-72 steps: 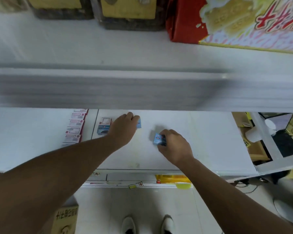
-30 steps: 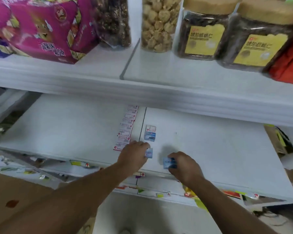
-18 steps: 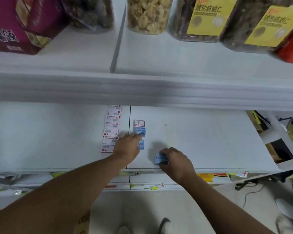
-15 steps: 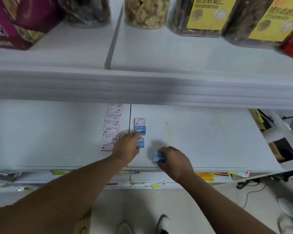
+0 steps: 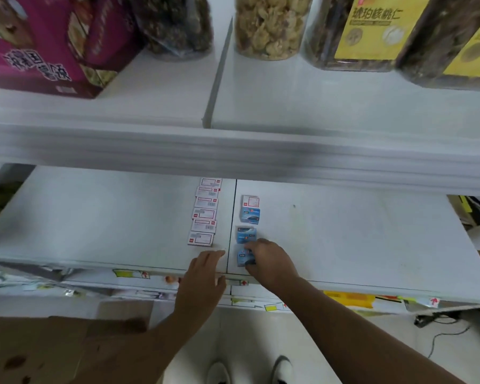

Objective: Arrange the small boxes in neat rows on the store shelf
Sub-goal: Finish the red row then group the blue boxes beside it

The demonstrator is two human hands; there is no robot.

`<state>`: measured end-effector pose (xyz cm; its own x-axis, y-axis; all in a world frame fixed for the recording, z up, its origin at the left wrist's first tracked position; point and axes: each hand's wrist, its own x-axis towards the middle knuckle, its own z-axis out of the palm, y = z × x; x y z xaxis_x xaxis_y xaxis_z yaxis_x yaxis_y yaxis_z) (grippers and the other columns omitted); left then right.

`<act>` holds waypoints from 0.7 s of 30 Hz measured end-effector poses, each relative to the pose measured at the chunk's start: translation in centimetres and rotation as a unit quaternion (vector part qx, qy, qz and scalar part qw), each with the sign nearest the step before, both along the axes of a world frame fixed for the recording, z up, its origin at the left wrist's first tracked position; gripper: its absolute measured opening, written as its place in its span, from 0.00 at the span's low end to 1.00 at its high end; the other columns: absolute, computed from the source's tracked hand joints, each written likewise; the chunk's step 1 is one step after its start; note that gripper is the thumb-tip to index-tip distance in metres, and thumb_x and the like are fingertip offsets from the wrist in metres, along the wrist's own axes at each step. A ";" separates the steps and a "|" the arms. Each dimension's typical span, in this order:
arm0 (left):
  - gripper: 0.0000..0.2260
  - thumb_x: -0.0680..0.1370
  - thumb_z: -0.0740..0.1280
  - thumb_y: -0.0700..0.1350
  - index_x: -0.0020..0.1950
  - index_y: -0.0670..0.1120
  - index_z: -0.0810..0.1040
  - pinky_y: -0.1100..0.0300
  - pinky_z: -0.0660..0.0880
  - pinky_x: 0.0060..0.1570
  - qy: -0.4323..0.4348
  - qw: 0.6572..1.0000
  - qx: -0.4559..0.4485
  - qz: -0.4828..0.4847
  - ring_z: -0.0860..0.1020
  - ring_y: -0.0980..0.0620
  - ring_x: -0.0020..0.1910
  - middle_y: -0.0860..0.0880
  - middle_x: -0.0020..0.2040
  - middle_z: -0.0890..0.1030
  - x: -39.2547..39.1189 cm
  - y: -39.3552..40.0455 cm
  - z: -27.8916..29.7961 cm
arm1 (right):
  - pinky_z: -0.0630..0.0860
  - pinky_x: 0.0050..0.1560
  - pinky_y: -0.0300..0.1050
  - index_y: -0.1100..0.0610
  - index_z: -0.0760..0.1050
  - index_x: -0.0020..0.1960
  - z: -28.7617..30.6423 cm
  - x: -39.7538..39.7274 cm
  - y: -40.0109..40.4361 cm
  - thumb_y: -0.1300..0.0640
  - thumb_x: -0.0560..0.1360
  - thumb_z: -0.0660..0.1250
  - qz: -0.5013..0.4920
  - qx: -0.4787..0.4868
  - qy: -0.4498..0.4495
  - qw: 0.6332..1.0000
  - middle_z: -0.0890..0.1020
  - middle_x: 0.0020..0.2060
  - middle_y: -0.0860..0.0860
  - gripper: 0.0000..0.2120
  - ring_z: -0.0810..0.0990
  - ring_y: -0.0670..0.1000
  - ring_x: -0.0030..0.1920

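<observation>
The right hand [image 5: 270,263] pinches a blue box [image 5: 244,255] at the front of the shelf [image 5: 358,239] — slide it straight behind the next blue box [image 5: 245,234], edges lined up. The left hand [image 5: 203,278] rests flat and open — holding nothing.

Bare forearms [image 5: 358,328], white shoes [image 5: 281,370]

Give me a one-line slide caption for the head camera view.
Right hand sets a blue box in line behind two others on the white shelf; left hand rests open.
</observation>
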<state>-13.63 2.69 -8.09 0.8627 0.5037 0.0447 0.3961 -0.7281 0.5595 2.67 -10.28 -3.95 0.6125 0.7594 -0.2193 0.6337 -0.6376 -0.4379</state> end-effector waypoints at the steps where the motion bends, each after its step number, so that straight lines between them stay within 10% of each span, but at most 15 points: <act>1: 0.27 0.75 0.78 0.40 0.73 0.48 0.77 0.53 0.82 0.62 -0.007 1.000 0.003 0.002 0.79 0.48 0.65 0.49 0.67 0.80 -0.3 -0.2 -0.3 | 0.79 0.63 0.50 0.52 0.76 0.70 -0.4 0.0 0.3 0.50 0.78 0.73 0.000 0.002 -0.001 1.000 0.81 0.64 0.53 0.22 0.79 0.54 0.63; 12: 0.21 0.81 0.71 0.42 0.73 0.51 0.75 0.62 0.71 0.65 -0.054 0.986 -0.112 0.110 0.75 0.55 0.67 0.54 0.69 0.78 1.2 -2.9 0.3 | 0.81 0.57 0.41 0.50 0.76 0.68 -1.6 -2.8 -2.0 0.48 0.79 0.73 -0.164 0.117 0.034 0.979 0.75 0.64 0.48 0.19 0.80 0.49 0.60; 18: 0.15 0.88 0.62 0.42 0.74 0.55 0.72 0.74 0.74 0.57 -0.150 0.878 -0.397 0.220 0.75 0.69 0.65 0.60 0.71 0.74 5.1 -4.4 2.4 | 0.76 0.50 0.27 0.45 0.71 0.69 -0.1 -5.0 -2.3 0.52 0.86 0.62 -0.379 0.356 0.317 0.793 0.79 0.64 0.43 0.13 0.79 0.37 0.59; 21: 0.24 0.88 0.60 0.57 0.83 0.51 0.67 0.56 0.76 0.71 -0.180 0.812 -0.495 0.253 0.72 0.55 0.76 0.52 0.79 0.71 6.9 -4.5 2.1 | 0.74 0.67 0.40 0.42 0.66 0.75 -1.0 -5.5 -1.0 0.47 0.87 0.57 -0.389 0.392 0.382 0.741 0.74 0.71 0.42 0.16 0.75 0.43 0.70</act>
<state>-6.76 -1.78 -6.04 0.5553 0.7319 -0.3949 0.1859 0.3535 0.9168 -2.88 -11.31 -4.99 0.8561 0.3186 -0.4068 -0.4169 -0.0393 -0.9081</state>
